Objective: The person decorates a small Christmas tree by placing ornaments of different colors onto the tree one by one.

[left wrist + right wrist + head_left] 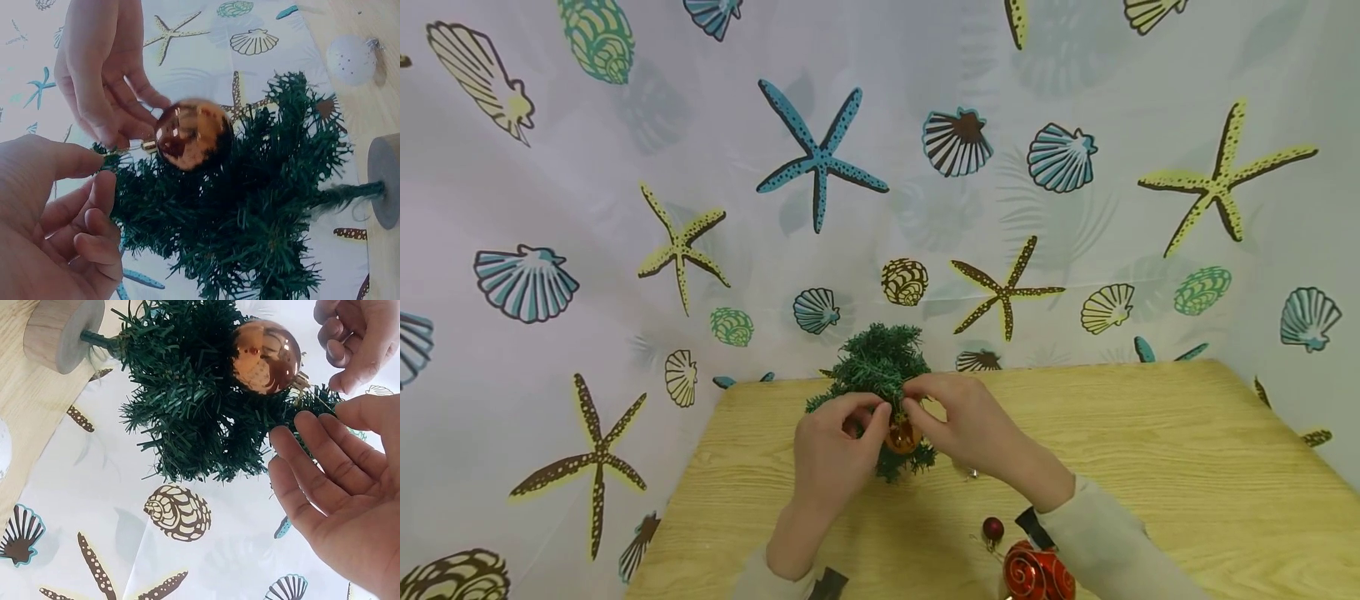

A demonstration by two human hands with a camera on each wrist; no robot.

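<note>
A small artificial Christmas tree with dense green needles stands before me, both hands at its top. Against its needles hangs a shiny copper-orange ball ornament with a gold cap and a thin loop. My right hand pinches the loop between thumb and index finger, while its other fingers stay extended. Opposite it, my left hand pinches the tip of a branch between thumb and index finger, close beside the loop. In the head view, the fingers partly cover the ornament.
The tree's round wooden base shows in both wrist views. A white ball ornament lies on the wooden table near the tree. Closer to me are a small dark red ball and a larger red swirled ball. A patterned curtain stands behind.
</note>
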